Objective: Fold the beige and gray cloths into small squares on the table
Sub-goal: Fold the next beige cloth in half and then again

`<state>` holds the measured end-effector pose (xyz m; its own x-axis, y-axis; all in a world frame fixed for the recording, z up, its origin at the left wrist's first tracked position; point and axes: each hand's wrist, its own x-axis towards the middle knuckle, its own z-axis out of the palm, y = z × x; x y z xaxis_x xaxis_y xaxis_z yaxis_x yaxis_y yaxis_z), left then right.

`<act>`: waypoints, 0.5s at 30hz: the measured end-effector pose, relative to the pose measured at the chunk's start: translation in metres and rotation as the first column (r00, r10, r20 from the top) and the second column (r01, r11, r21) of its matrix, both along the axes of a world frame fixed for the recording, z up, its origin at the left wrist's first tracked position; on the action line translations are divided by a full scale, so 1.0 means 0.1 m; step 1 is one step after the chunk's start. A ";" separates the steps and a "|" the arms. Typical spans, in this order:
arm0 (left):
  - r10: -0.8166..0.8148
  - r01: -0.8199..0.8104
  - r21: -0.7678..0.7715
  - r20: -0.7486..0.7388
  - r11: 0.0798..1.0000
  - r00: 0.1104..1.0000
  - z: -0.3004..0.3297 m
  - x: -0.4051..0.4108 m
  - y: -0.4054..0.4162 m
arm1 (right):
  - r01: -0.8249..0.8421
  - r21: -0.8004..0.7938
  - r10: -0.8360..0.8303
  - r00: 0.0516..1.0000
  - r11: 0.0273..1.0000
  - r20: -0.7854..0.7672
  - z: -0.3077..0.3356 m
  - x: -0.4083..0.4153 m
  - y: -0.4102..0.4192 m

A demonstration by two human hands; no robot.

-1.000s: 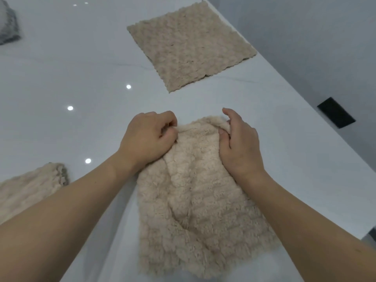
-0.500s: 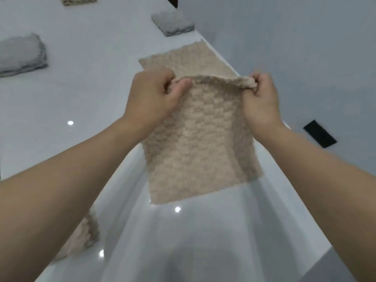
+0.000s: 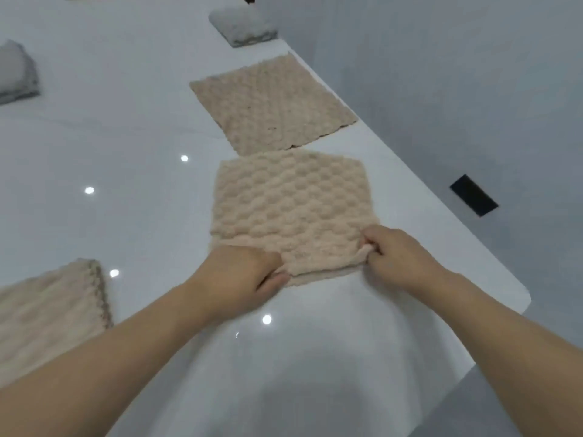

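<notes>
I've got the beige cloth [image 3: 291, 203] down flat on the table [image 3: 132, 146] near its right edge; half a second ago it hung in the air between my hands, and a second ago it was bunched up. My left hand [image 3: 239, 275] pinches the near left corner, thumb and fingers clamped on the hem, and my right hand [image 3: 397, 253] pinches the near right corner the same way, that corner lifted a little. I judge the spread is done and the first fold can start from this near edge. A second beige cloth [image 3: 271, 105] lies open just beyond it, also by the right edge. Another beige piece [image 3: 47, 313] sits at the left edge, and folded gray cloths [image 3: 243, 25] rest toward the far end. The surface is glossy white and mirrors ceiling lights; beside it a gray wall carries a dark plate [image 3: 473, 195]
</notes>
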<state>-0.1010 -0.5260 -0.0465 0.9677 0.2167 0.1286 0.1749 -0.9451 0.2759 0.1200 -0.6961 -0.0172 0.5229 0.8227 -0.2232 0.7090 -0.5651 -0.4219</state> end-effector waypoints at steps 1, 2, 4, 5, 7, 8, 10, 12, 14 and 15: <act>0.021 -0.021 0.017 0.019 1.000 1.000 -0.13 -0.07 -0.11 | -0.003 0.018 0.003 1.000 1.000 0.004 -0.09 -0.06 -0.07; 0.069 -0.071 0.026 0.051 0.997 0.996 -0.20 -0.11 -0.20 | 0.003 0.066 -0.003 1.000 0.998 0.014 -0.15 -0.09 -0.10; 0.153 -0.156 0.024 0.080 0.988 0.985 -0.23 -0.09 -0.25 | -0.032 0.077 0.028 0.998 0.997 0.051 -0.15 -0.10 -0.06; 0.153 -0.155 0.021 0.069 0.988 0.986 -0.21 -0.06 -0.23 | -0.049 0.035 0.048 0.998 0.998 0.042 -0.13 -0.10 -0.03; 0.116 -0.116 -0.024 -0.001 0.993 0.993 -0.15 0.00 -0.15 | -0.014 -0.033 0.012 0.997 0.999 -0.076 -0.07 -0.03 0.03; 0.107 -0.109 -0.059 -0.037 0.992 0.994 -0.10 0.03 -0.07 | 0.033 -0.028 -0.038 0.985 0.999 -0.170 -0.01 0.01 0.06; 0.103 -0.108 -0.103 -0.058 0.989 0.993 0.03 0.10 0.10 | 0.122 0.027 -0.107 0.940 0.992 -0.323 0.14 0.08 0.16; 0.107 -0.109 -0.078 -0.027 0.991 0.994 0.17 0.22 0.29 | 0.186 0.096 -0.135 0.912 0.978 -0.387 0.26 0.18 0.31; 0.141 -0.140 -0.049 0.011 0.989 0.990 0.28 0.38 0.50 | 0.281 0.156 -0.192 0.884 0.947 -0.427 0.30 0.31 0.51; 0.166 -0.164 -0.036 0.032 0.986 0.986 0.31 0.48 0.62 | 0.338 0.175 -0.231 0.864 0.925 -0.447 0.30 0.38 0.63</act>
<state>-0.0525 -0.4643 -0.0158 0.9135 0.3777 0.1511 0.3176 -0.8942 0.3155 0.1583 -0.6334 0.0131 0.6468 0.7073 -0.2853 0.2639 -0.5586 -0.7863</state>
